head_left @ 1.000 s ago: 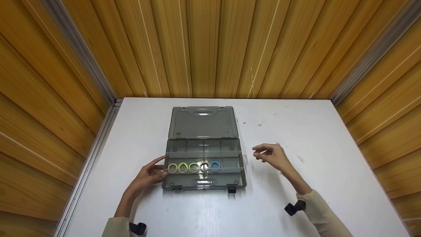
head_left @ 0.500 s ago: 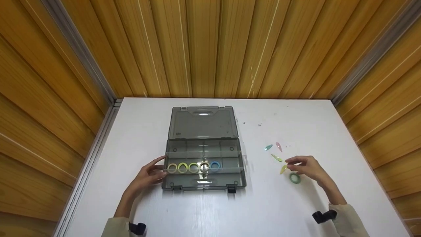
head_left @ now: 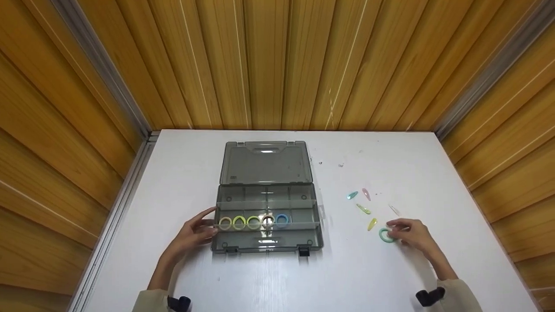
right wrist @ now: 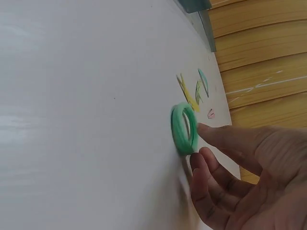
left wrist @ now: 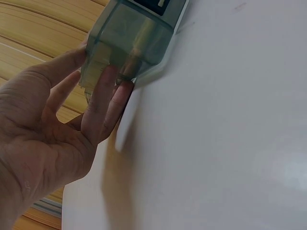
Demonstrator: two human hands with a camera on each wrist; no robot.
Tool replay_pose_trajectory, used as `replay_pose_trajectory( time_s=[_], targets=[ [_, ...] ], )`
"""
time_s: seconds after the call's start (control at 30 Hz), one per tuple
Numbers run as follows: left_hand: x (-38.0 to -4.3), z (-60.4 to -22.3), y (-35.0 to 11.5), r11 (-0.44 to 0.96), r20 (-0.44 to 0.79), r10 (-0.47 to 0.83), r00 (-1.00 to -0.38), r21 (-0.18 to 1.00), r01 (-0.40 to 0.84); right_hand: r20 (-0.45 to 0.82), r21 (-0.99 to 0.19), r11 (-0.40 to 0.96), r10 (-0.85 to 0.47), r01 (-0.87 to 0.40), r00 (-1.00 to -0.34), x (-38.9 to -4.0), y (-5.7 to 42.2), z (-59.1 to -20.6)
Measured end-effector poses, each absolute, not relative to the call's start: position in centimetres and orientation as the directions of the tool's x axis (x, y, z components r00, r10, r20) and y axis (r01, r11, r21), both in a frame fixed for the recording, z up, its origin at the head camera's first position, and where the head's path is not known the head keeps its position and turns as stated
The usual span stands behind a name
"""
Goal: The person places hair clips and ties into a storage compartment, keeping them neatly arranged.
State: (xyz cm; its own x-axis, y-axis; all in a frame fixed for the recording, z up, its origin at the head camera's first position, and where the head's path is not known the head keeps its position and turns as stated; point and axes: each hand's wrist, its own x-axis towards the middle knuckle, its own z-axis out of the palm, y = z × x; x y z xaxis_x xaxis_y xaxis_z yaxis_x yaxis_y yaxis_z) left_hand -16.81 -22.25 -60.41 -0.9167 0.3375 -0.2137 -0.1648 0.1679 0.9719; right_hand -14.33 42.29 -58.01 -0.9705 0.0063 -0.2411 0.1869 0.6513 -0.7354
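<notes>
While the right hand (head_left: 412, 235) pinches the 3 o'clock edge of the green ring (right wrist: 178, 130) between its fingertips, the left hand (head_left: 190, 234) rests its spread fingers against the 9 o'clock side of the box (head_left: 267, 239). That ring is on or just over the white table (head_left: 338, 277); whether it touches the surface, I cannot tell. It is at 3 o'clock from the box and well apart from it. Close by the ring, at 10 o'clock, lies the yellow clip (head_left: 372, 224); farther out toward 11 are the green clip (head_left: 363, 209), the blue clip (head_left: 352, 195) and the pink clip (head_left: 366, 194), all lying separately. A pale sliver (head_left: 394, 210), too small to make out, lies between 12 and 1 o'clock from the ring. The box's lid (head_left: 266, 163) is folded back toward 12. Across its middle row sit five rings side by side, the blue ring (head_left: 277, 220) at the row's 3 o'clock end.
</notes>
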Motion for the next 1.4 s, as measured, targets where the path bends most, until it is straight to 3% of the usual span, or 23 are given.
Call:
replay_pose_trajectory(
  time_s=[0.3, 0.6, 0.97, 1.4],
  targets=[
    [-16.9, -60.6, -22.1, 0.158, -0.222, 0.337, -0.915, 0.971, -0.177, -0.234, -0.665, 0.715, 0.076, 0.216, -0.969, -14.8, 42.0, -58.5],
    [-17.5, -60.6, -21.9, 0.156, -0.211, 0.344, -0.915, 0.974, -0.166, -0.211, -0.699, 0.679, 0.107, 0.226, -0.972, -15.8, 41.7, -57.3],
    [-18.2, -60.6, -21.6, 0.144, -0.213, 0.337, -0.917, 0.974, -0.174, -0.095, -0.786, 0.611, 0.037, 0.098, -0.995, -17.8, 39.0, -53.9],
    [-18.0, -60.6, -21.6, 0.167, -0.214, 0.304, -0.928, 0.971, -0.169, -0.084, -0.906, 0.424, -0.162, 0.007, -0.983, -20.2, 32.7, -51.5]
  ],
)
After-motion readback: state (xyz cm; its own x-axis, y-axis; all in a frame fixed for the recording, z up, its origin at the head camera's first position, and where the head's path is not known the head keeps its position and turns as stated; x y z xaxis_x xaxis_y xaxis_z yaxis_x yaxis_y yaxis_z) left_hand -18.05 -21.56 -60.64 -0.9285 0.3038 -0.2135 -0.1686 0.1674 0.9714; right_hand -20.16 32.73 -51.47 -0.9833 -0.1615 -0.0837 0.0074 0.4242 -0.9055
